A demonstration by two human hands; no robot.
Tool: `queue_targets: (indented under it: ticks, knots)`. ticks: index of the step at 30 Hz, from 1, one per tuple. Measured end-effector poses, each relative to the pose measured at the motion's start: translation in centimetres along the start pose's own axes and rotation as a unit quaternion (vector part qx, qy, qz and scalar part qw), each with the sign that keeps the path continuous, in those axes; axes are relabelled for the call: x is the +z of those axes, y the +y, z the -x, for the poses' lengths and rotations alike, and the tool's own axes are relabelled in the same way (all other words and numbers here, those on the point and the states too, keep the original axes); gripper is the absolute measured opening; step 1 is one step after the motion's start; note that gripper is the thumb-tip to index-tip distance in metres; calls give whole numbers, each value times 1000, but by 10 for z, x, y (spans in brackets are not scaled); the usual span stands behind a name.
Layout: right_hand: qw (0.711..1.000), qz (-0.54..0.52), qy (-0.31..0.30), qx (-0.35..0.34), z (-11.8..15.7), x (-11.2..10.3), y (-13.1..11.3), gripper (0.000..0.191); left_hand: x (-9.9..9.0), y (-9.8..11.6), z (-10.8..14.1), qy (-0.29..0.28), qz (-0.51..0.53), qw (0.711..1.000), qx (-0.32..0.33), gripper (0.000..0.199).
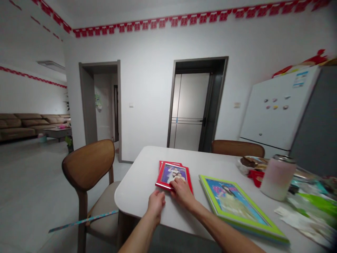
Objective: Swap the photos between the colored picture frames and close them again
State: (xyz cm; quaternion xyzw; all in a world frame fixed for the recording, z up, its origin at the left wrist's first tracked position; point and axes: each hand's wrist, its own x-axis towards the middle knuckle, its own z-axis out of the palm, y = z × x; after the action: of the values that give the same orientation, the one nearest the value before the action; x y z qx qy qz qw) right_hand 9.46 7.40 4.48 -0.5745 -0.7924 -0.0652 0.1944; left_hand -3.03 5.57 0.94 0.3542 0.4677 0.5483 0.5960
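A red photo frame (pixel 165 173) with a picture of people on a purple ground lies face up on the white table, slightly tilted over a second red frame (pixel 170 163) that peeks out behind it. My right hand (pixel 181 191) grips the near edge of the upper frame, its fingers bent over the picture. Just left of it, my left hand (pixel 156 203) is curled closed by the frame's near left corner, with nothing visible in it. To the right lies a larger lime-green photo frame (pixel 237 203), apart from both hands.
A pink-white tumbler (pixel 279 177) stands at the right amid plastic bags, tissues (pixel 300 221) and other clutter. A wooden chair (pixel 91 165) is at the table's left, with a patterned strip (pixel 84 220) across its seat. Another chair (pixel 238 148) stands behind the table (pixel 137 179).
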Motion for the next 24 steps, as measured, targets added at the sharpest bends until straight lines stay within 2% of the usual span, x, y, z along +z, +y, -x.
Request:
queue_targets:
  ticks: [4, 7, 9, 10, 11, 12, 13, 14, 15, 16, 17, 18, 19, 20, 22, 24]
  knots:
    - [998, -46, 11, -27, 26, -16, -19, 17, 5, 5, 19, -19, 48, 997, 62, 41]
    - [981, -184, 46, -28, 45, -31, -33, 17, 12, 16, 44, -12, 46, 989, 139, 40]
    - [949, -307, 68, -5, 58, -44, -42, 18, 15, 24, 64, -4, 34, 983, 182, 38]
    - [922, -381, 70, 13, 65, -52, -46, 21, 15, 29, 75, -6, 14, 978, 208, 37]
    - [883, -464, 69, 34, 72, -60, -49, 26, 15, 32, 85, -17, -23, 971, 239, 36]
    - [831, -550, 67, 59, 79, -68, -52, 32, 14, 35, 95, -33, -77, 956, 281, 36]
    - [768, -631, 66, 85, 87, -76, -54, 37, 12, 36, 104, -54, -146, 929, 336, 37]
    - [703, -699, 65, 111, 95, -82, -54, 43, 10, 35, 111, -78, -223, 887, 398, 38]
    - [646, -748, 66, 140, 103, -86, -52, 48, 8, 32, 117, -100, -297, 831, 460, 40]
    - [604, -775, 71, 172, 111, -88, -49, 53, 6, 27, 120, -118, -356, 770, 516, 41]
    - [582, -783, 73, 206, 117, -87, -44, 58, 5, 19, 122, -128, -400, 708, 568, 41]
    - [584, -773, 70, 237, 123, -85, -38, 64, 4, 11, 122, -125, -429, 652, 612, 39]
    - [602, -751, 66, 261, 127, -80, -31, 68, 5, 1, 120, -112, -446, 609, 646, 35]
    - [632, -722, 58, 276, 130, -74, -24, 71, 6, -10, 118, -89, -455, 577, 673, 30]
    - [711, -651, 25, 265, 132, -59, -8, 69, 9, -30, 112, -42, -463, 538, 703, 24]
    - [794, -564, -10, 228, 130, -45, 4, 63, 12, -46, 107, -23, -476, 521, 709, 24]
